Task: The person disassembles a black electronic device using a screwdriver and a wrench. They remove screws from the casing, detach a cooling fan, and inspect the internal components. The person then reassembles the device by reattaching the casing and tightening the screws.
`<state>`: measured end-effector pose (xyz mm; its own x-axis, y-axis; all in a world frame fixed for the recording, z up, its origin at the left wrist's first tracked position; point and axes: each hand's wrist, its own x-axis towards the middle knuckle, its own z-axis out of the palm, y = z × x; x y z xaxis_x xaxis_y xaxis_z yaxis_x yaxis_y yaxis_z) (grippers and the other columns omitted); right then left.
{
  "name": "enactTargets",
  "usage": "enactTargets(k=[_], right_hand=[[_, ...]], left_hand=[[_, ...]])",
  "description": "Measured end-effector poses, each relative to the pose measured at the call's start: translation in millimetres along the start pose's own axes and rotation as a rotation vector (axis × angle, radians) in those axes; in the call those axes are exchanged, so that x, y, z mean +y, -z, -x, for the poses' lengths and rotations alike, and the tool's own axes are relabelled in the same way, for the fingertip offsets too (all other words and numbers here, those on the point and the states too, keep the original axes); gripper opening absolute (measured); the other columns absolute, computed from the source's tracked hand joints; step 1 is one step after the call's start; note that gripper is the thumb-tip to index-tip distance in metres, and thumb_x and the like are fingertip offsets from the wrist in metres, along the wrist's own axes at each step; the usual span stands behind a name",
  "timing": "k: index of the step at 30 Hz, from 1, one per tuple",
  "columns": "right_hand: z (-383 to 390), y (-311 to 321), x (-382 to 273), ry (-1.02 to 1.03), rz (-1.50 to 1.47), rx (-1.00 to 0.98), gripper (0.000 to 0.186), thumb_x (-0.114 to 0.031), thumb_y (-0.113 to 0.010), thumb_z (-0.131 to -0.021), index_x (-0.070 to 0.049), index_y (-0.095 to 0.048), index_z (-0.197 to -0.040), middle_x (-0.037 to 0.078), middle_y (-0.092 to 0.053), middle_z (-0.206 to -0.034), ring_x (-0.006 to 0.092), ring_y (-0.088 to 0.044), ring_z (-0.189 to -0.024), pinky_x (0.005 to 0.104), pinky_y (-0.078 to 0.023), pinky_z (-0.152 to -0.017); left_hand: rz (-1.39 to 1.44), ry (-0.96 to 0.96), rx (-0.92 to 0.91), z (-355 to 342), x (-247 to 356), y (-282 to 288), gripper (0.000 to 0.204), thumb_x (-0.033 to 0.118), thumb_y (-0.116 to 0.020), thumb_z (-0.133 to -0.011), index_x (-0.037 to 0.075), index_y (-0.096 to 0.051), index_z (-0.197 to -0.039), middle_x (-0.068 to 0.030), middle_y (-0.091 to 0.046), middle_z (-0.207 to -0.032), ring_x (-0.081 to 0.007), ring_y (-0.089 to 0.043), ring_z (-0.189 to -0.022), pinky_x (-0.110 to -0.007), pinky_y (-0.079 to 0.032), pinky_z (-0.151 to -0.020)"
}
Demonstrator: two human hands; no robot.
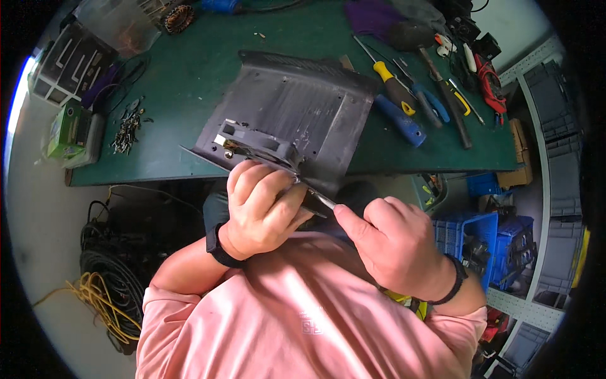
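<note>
A black sheet-metal panel (287, 95) with bent edges lies tilted at the front edge of the table. On its near side sits a dark square cooling fan (255, 140), partly covered by fingers. My left hand (262, 205) is closed around the panel's near edge, right beside the fan. My right hand (394, 243) grips a screwdriver, its metal shaft (324, 200) pointing up and left to my left fingers. The handle is mostly hidden in my palm, and the tip cannot be made out.
Loose screws (128, 129) lie in a pile on the green table (170, 82). To the right are a yellow-black screwdriver (394, 85), pliers (432, 104), a hammer (445, 95) and red clamp meter (489, 85). Blue crates (467, 234) stand below right; coiled cables (107, 303) below left.
</note>
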<state>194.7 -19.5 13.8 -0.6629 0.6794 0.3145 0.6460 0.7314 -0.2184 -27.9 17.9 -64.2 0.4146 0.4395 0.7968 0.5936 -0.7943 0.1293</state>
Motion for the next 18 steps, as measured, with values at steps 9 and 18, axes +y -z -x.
enactTargets(k=[9, 18], right_hand=[[6.1, -8.3, 3.4, 0.031, -0.09, -0.024, 0.032, -0.017, -0.059, -0.08, 0.001, -0.065, -0.106, 0.005, -0.044, -0.074, 0.0193, -0.051, -0.064, 0.0317, -0.043, -0.048], [5.1, -9.3, 14.5, -0.009, -0.147, -0.033, 0.031, -0.017, -0.06, -0.078, -0.004, -0.066, -0.105, 0.005, -0.044, -0.073, 0.0202, -0.052, -0.062, 0.0325, -0.044, -0.049]], left_hand=[[0.004, 0.003, 0.092, 7.3, -3.0, -5.5, 0.04, 0.024, -0.081, -0.053, 0.008, -0.064, -0.085, -0.0051, -0.053, -0.089, -0.0232, -0.053, -0.079, -0.041, -0.046, -0.077], [0.002, 0.007, 0.053, 5.1, -2.8, -4.2, 0.034, 0.025, -0.077, -0.055, 0.009, -0.061, -0.081, -0.004, -0.055, -0.085, -0.0229, -0.055, -0.076, -0.04, -0.044, -0.074]])
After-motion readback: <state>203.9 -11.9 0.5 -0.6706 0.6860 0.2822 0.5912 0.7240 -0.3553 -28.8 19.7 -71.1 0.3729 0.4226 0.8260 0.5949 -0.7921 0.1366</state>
